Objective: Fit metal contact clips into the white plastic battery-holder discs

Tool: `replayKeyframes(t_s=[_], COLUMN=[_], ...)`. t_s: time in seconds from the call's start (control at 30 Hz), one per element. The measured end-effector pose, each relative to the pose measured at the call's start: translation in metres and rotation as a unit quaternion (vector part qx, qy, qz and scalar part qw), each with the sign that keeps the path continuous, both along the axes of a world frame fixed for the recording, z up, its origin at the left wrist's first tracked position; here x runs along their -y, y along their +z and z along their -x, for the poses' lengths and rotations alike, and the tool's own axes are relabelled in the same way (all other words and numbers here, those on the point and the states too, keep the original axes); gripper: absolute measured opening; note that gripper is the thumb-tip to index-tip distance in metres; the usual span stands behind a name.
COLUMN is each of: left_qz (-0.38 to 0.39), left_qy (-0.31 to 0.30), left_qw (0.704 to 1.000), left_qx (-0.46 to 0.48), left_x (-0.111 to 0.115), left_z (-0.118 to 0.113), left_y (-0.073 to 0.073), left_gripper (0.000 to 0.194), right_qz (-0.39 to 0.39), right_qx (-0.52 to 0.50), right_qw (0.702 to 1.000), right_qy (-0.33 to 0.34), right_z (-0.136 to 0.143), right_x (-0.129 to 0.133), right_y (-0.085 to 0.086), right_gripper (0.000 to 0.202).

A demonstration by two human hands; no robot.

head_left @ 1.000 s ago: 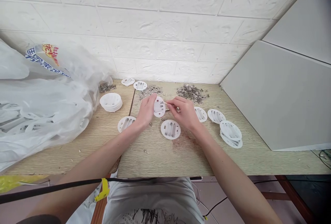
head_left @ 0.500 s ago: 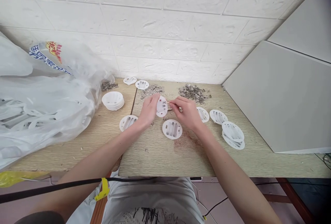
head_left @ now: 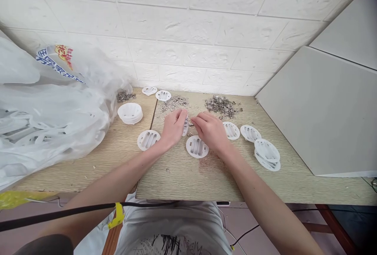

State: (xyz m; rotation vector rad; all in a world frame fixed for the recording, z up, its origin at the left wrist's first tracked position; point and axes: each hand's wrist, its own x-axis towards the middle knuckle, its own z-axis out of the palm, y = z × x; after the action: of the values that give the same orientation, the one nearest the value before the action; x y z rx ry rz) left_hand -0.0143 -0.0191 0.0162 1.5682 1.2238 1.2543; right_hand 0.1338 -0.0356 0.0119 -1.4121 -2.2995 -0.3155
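Note:
My left hand is closed on a round white plastic battery holder, which is turned almost edge-on and partly hidden behind the fingers. Just to its right, my right hand has thumb and fingertips pinched together; whatever lies between them is too small to make out. Below the hands, another round battery holder with metal contacts in its slots lies flat on the table. One more holder rests under my left wrist, and a further one lies right of my right hand.
Small metal contacts form a dark pile, a lighter pile and a small pile near the wall. A stack of white discs stands beside a large plastic bag. Overlapping holders lie right, before a grey panel.
The battery holder in my left hand has turned from facing me to nearly edge-on. My right hand's fingers have curled over, and the thin pale piece seen at their tips is now hidden.

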Motion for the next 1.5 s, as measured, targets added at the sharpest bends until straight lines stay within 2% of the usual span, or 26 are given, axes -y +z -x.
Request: replayKeyframes(t_s=[0.2,0.4,0.63,0.8,0.97,1.2,1.5], left_qz=[0.009,0.026,0.104,0.061,0.096,0.077,0.074], left_qy=[-0.013,-0.025,-0.049,-0.029,-0.061,-0.009,-0.007], left_qw=[1.0,0.999,0.99,0.996,0.989,0.996,0.997], left_qx=[-0.008,0.012,0.082,0.05,0.091,0.048,0.024], left_x=[0.001,-0.003,0.0,0.0,-0.003,-0.003,0.0], left_z=[-0.003,0.0,0.0,0.0,-0.001,-0.003,-0.003], left_y=[-0.002,0.003,0.008,0.006,0.0,-0.002,-0.002], left_gripper=[0.037,0.038,0.037,0.036,0.038,0.035,0.036], right_qz=[0.013,0.013,0.036,0.032,0.039,0.035,0.035], right_qx=[0.007,-0.093,-0.141,-0.155,-0.135,-0.071,-0.045], right_qw=[1.0,0.995,0.989,0.987,0.99,0.995,0.996], right_qy=[0.009,0.021,0.013,0.021,-0.006,-0.058,-0.067], right_z=[0.007,0.0,-0.007,-0.005,-0.002,0.008,0.013], right_x=[0.001,-0.005,-0.005,-0.004,-0.004,0.002,0.005], right_y=[-0.001,0.0,0.0,0.0,0.0,0.003,0.001], right_gripper=[0.028,0.024,0.026,0.024,0.025,0.026,0.026])
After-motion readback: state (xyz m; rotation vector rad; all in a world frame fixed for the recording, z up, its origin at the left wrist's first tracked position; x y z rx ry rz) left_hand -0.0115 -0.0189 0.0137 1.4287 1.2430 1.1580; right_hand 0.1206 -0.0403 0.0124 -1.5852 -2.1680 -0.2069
